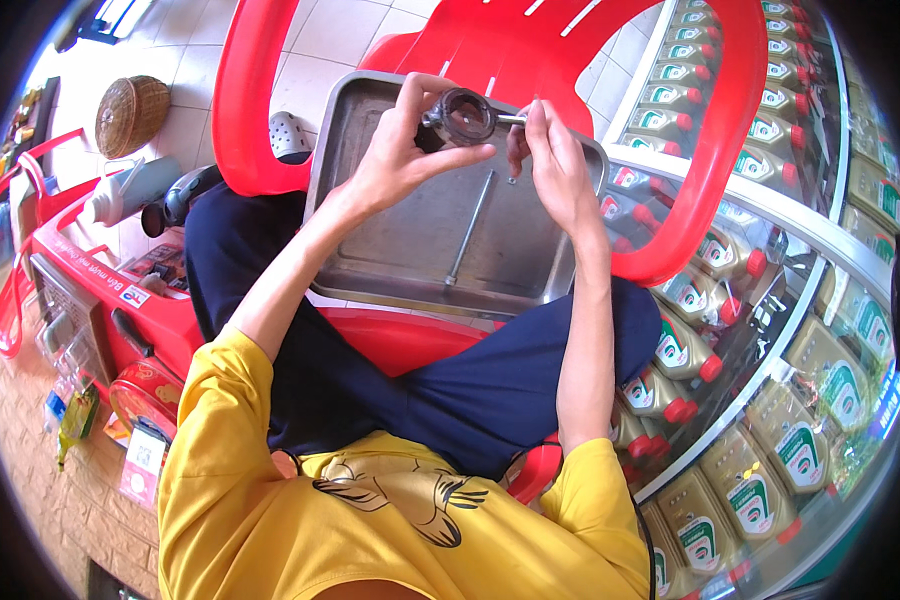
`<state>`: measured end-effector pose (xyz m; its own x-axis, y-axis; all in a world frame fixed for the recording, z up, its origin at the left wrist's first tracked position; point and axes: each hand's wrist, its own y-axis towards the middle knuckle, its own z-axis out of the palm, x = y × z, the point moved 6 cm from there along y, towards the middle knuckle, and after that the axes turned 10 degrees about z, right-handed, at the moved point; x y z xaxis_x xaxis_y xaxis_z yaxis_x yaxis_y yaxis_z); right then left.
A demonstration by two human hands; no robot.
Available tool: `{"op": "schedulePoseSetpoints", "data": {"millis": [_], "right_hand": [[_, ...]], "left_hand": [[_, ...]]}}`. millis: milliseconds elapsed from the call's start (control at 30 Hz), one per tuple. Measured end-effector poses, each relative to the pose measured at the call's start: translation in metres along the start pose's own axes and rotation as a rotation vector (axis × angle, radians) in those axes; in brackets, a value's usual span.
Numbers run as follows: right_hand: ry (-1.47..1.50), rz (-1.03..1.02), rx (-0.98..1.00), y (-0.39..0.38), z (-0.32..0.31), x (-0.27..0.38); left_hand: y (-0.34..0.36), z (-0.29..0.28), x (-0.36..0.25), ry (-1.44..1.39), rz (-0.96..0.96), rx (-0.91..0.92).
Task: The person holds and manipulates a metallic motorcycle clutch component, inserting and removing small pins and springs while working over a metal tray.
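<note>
L hand (395, 150): thumb and fingers closed round the side of a dark ring-shaped metal part (467, 115). R hand (558, 165): fingertips pinched on a slim silver rod (510, 119) that runs to the part's R side; can't tell if rod's fixed to it or just touching. Both hands + part are up over the far end of a metal tray (370, 250).

Around: red plastic chair (530, 60), armrests L & R of tray; glass display case (815, 225) close on R, full of gold bottles (685, 340) w/ red caps. On L, red table (80, 235) w/ assorted items; wicker basket (132, 115) and pale clog (288, 135) on tiled floor. Navy-trousered legs (490, 400) at tray's near side.

Part: blackish, glossy, thick round rim, brownish centre, facing up approx.

Edges: tray has raised rim, rounded corners; its scuffed floor stretches from under hands to near rim, w/ long bolt (473, 225) lying lengthwise mid-tray. Armrests bound sideways room.
</note>
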<state>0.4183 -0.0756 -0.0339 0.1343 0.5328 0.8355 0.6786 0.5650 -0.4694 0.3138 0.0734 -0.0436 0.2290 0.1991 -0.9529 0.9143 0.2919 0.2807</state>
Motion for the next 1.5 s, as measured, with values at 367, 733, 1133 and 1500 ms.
{"op": "schedulePoseSetpoints", "data": {"millis": [367,733,1133,1500], "right_hand": [[0.066,-0.013,-0.004,-0.008,0.012,0.014],[0.102,-0.123,-0.023,-0.004,0.000,0.013],[-0.250,0.064,-0.142,-0.002,-0.015,0.007],[-0.418,-0.042,-0.151,-0.007,-0.004,0.013]], "left_hand": [[0.002,-0.004,-0.011,0.196,0.123,0.014],[0.005,-0.005,-0.006,-0.017,0.042,-0.004],[0.003,-0.002,0.023,-0.324,-0.184,-0.063],[0.002,0.003,0.027,-0.368,-0.356,-0.084]]}}
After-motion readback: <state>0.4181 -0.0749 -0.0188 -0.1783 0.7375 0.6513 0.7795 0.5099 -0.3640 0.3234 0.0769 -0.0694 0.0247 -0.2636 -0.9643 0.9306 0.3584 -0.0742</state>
